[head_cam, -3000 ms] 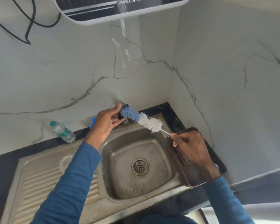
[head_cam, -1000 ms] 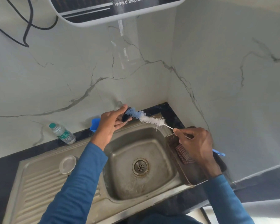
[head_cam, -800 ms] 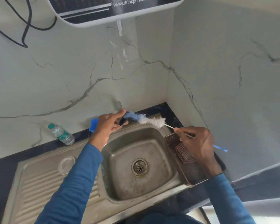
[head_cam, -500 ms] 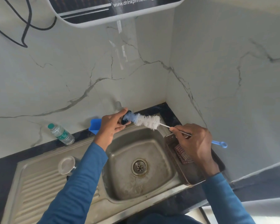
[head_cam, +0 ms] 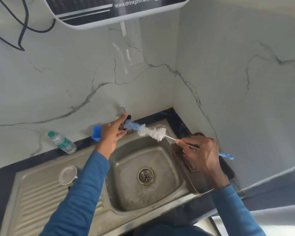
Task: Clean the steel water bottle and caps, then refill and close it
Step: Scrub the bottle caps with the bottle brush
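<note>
1. Cap (head_cam: 129,116): I see a small dark piece held above the back rim of the sink basin (head_cam: 126,184), close to the wall. My left hand (head_cam: 111,133) grips it, fingers and thumb curled round it.
2. Bottle brush (head_cam: 152,132): its blue tip sits in the cap. My right hand (head_cam: 203,154), above the right rim of the basin, pinches the wire stem between thumb and forefinger.
3. Change: three seconds ago the blue handle loop was hidden behind the right hand. It now projects past that hand, away from the basin, and the brush lies flatter. The tip has stayed in the cap throughout.
4. Meaning: I judge that cap scrubbing is in progress. Rinsing, refilling and closing remain.
5. Count:
   - one cap, in hand
   - one brush
   - one round steel item (head_cam: 67,174) on the drainboard left of the basin; I cannot tell whether it is the bottle or a cap
   - one plastic bottle (head_cam: 63,143) behind and left of the basin
   - one blue container (head_cam: 96,133) behind the basin
   - one tray (head_cam: 199,191) right of the basin, holding one checked cloth (head_cam: 188,163)
</note>
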The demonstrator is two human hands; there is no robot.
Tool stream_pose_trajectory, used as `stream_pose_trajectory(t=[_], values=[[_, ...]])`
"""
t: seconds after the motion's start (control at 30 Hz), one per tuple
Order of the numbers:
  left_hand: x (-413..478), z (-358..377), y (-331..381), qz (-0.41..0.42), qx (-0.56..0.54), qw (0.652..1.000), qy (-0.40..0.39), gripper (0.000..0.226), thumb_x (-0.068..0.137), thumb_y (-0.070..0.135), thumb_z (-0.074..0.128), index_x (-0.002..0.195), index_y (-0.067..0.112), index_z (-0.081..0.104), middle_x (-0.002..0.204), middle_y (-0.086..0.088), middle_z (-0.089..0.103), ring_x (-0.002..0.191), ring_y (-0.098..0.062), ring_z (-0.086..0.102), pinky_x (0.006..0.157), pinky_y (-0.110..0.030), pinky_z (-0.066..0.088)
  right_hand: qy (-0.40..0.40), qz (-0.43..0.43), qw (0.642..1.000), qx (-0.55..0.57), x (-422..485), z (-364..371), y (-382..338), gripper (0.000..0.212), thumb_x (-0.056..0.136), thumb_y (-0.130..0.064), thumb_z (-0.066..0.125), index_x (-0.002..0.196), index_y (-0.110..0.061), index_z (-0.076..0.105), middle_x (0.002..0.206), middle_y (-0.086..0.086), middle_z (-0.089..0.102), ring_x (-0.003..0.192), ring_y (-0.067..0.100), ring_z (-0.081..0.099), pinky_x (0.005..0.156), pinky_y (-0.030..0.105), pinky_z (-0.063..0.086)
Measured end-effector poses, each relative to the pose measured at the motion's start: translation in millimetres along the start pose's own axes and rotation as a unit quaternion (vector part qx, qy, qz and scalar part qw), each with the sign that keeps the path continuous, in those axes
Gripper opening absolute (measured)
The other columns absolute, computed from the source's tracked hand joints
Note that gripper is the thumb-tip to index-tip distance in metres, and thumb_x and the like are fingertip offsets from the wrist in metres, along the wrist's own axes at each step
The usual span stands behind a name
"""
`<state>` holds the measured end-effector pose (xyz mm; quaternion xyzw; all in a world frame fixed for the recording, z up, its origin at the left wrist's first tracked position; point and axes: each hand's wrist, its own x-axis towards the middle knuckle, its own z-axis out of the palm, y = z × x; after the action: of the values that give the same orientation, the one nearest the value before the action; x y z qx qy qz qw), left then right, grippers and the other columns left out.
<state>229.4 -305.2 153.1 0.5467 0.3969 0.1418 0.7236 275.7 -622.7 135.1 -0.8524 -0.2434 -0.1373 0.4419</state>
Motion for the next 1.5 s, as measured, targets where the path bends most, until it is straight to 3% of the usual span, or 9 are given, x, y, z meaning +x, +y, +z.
stream_pose_trajectory(t=[0.23, 0.4, 0.57, 0.73, 0.87, 1.03, 1.23, 1.37, 1.5], values=[[-20.9, 3.4, 21.2, -0.006, -0.091, 0.994, -0.066, 0.041, 0.090, 0.033, 0.081, 0.119, 0.008, 0.066, 0.118, -0.021, 0.074, 0.111, -0.034, 0.074, 0.102, -0.046, 0.058, -0.067, 0.096, 0.992, 0.039, -9.5, 4.9, 3.5, 0.004, 0.087, -0.037, 0.085, 0.084, -0.035, 0.086, 0.062, -0.033, 0.067, 0.059, -0.006, 0.067, 0.056, 0.011, 0.043], [-25.8, -3.5, 32.5, 0.020, -0.096, 0.992, -0.082, 0.031, 0.095, 0.036, 0.075, 0.115, 0.012, 0.069, 0.114, -0.016, 0.079, 0.110, -0.032, 0.076, 0.101, -0.046, 0.056, -0.032, 0.158, 0.985, 0.058, -6.8, -1.0, 15.8, 0.008, 0.089, -0.037, 0.083, 0.081, -0.039, 0.083, 0.058, -0.022, 0.068, 0.050, 0.003, 0.061, 0.053, 0.021, 0.043], [-22.5, -9.6, 8.8, 0.013, -0.073, 0.992, -0.103, 0.024, 0.097, 0.032, 0.071, 0.117, 0.025, 0.062, 0.136, -0.017, 0.069, 0.125, -0.032, 0.069, 0.109, -0.064, 0.049, -0.020, 0.176, 0.971, 0.159, -2.1, 0.0, 21.0, 0.021, 0.093, -0.029, 0.080, 0.073, -0.025, 0.082, 0.053, -0.009, 0.065, 0.046, 0.002, 0.052, 0.052, 0.013, 0.039], [-36.4, 1.3, -13.5, -0.015, -0.106, 0.980, -0.167, 0.071, 0.064, 0.038, 0.099, 0.119, 0.011, 0.063, 0.137, -0.023, 0.068, 0.117, -0.032, 0.073, 0.098, -0.043, 0.062, -0.112, 0.205, 0.937, 0.259, -0.2, 24.7, 8.9, 0.020, 0.099, -0.009, 0.070, 0.087, -0.016, 0.084, 0.063, -0.006, 0.066, 0.060, 0.010, 0.062, 0.063, 0.017, 0.048], [-45.7, 16.0, -25.6, -0.017, -0.147, 0.973, -0.179, 0.035, 0.087, 0.024, 0.077, 0.118, 0.011, 0.066, 0.126, -0.017, 0.072, 0.116, -0.031, 0.073, 0.101, -0.042, 0.060, -0.188, 0.188, 0.901, 0.344, 2.2, 39.0, -16.4, 0.018, 0.106, -0.011, 0.060, 0.099, -0.003, 0.074, 0.062, 0.001, 0.058, 0.048, 0.004, 0.044, 0.046, 0.014, 0.034], [-51.1, 20.4, -36.6, 0.034, -0.158, 0.970, -0.183, 0.041, 0.094, 0.019, 0.072, 0.133, 0.008, 0.065, 0.132, -0.014, 0.070, 0.125, -0.030, 0.068, 0.105, -0.043, 0.058, -0.217, 0.172, 0.906, 0.320, 13.5, 45.5, -30.1, 0.027, 0.112, -0.015, 0.049, 0.103, -0.004, 0.072, 0.052, -0.016, 0.036, 0.044, 0.004, 0.028, 0.044, 0.017, 0.026], [-44.8, 11.4, -36.0, 0.083, -0.137, 0.983, -0.087, 0.033, 0.088, 0.023, 0.077, 0.117, 0.008, 0.070, 0.121, -0.013, 0.076, 0.117, -0.030, 0.072, 0.093, -0.033, 0.062, -0.265, 0.152, 0.903, 0.301, -8.1, 51.7, -21.9, 0.027, 0.110, -0.012, 0.051, 0.092, -0.016, 0.072, 0.054, 0.001, 0.033, 0.046, 0.014, 0.027, 0.044, 0.024, 0.023], [-58.6, 23.3, -52.1, 0.081, -0.076, 0.984, -0.136, 0.050, 0.087, 0.022, 0.084, 0.128, 0.001, 0.066, 0.127, -0.017, 0.073, 0.118, -0.032, 0.071, 0.100, -0.043, 0.060, -0.241, 0.153, 0.912, 0.294, 6.6, 53.7, -21.7, 0.029, 0.109, -0.009, 0.049, 0.092, -0.016, 0.070, 0.053, -0.006, 0.036, 0.045, 0.014, 0.029, 0.044, 0.026, 0.025], [-55.6, 18.1, -37.9, 0.080, -0.132, 0.983, -0.101, 0.037, 0.089, 0.020, 0.076, 0.123, 0.008, 0.068, 0.112, -0.005, 0.078, 0.108, -0.022, 0.074, 0.092, -0.033, 0.062, -0.259, 0.157, 0.911, 0.280, -5.5, 49.5, -20.4, 0.028, 0.108, -0.011, 0.053, 0.090, -0.020, 0.072, 0.053, -0.011, 0.039, 0.046, 0.010, 0.032, 0.045, 0.024, 0.027]])
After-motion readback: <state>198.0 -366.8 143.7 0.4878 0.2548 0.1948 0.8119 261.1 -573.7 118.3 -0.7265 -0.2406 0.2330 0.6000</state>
